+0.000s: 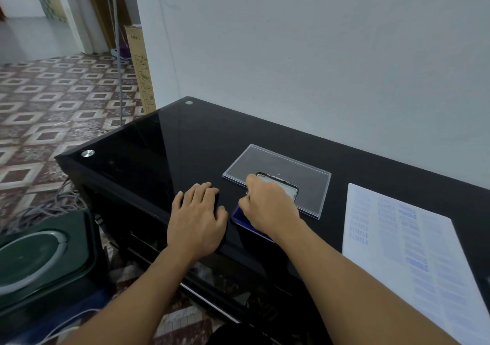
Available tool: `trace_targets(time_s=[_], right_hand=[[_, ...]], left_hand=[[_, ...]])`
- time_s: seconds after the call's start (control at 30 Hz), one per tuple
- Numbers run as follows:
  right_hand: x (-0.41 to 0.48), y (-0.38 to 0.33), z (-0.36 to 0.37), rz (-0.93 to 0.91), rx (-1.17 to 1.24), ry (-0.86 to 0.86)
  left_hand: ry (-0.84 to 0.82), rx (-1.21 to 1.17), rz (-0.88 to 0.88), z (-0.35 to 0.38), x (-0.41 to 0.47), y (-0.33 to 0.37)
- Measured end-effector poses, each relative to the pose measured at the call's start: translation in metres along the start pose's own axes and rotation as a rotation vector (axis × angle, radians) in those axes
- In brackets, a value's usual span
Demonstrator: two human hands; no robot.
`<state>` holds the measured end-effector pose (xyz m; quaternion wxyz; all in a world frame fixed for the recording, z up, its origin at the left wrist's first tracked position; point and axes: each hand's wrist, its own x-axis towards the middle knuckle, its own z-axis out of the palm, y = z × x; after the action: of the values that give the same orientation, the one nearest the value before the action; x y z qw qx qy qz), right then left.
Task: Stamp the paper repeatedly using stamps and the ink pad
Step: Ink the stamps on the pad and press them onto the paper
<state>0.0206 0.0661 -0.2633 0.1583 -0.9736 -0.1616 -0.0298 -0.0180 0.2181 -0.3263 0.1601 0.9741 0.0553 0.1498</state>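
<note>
R hand (267, 204) grip curled, prob. round a stamp hidden under it, on blue ink pad (240, 216) directly below; L hand (197, 217) flat, open, just left; paper (397, 238) well right; risk: pad unbraced, may lift w/ stamp, smear tabletop (159, 145).

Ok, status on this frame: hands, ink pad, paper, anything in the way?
Left hand flat on table, open. Right hand curled over blue ink pad, grip hidden. Paper at right, already stamped. Clear lid behind pad, not blocking.
</note>
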Motion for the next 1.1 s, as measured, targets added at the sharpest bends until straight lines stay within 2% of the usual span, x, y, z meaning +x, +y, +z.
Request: trace_targets(time_s=[0.37,0.73,0.9,1.1], right_hand=[[0.002,-0.002,-0.003,0.03,0.011,-0.028],[-0.013,-0.004,-0.01,-0.054,-0.082,-0.032],[-0.011,0.0,-0.019,-0.004,0.037,-0.095],[-0.023,0.016,-0.037,0.056,0.111,-0.073]], left_hand=[[0.007,-0.001,0.003,-0.001,-0.001,0.0],[-0.026,-0.003,0.01,0.0,-0.001,-0.001],[-0.064,-0.009,0.013,-0.003,0.001,0.0],[-0.168,-0.101,-0.016,-0.015,0.01,0.001]])
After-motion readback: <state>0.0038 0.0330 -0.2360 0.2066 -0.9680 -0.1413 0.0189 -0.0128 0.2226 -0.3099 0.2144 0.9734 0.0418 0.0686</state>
